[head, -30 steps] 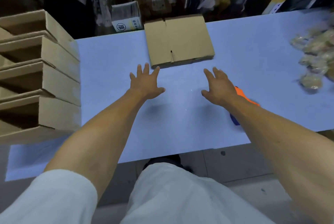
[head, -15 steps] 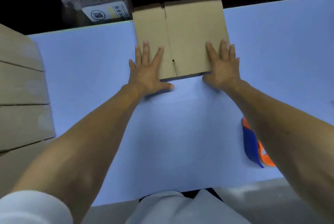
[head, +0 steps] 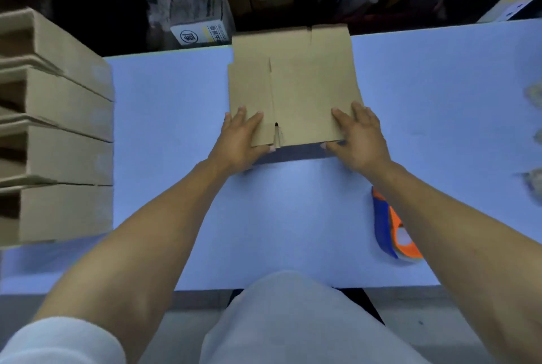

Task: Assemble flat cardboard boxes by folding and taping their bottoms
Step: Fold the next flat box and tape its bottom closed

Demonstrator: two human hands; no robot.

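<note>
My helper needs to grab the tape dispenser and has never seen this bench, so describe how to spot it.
Start at the blue table and follow its near edge to the person's right forearm. The tape dispenser lies there, partly under that arm. It is the only orange-and-blue thing; everything nearby is brown cardboard.

Two bare forearms fill the view, no watch, no bracelet, no rings showing on the left hand (head: pixel 239 140) or the right hand (head: pixel 362 136). Nothing covers the fingers, no gloves. Down at the lower left corner there's a short white sleeve (head: pixel 58 340), soft and rounded at the hem, ending above the elbow. The right arm shows no sleeve, it runs bare to the edge of the view. At the bottom middle, a pale white garment (head: pixel 293 319), plain fabric with no print or logo visible, bulges towards the camera, smooth with a few gentle folds.
</note>
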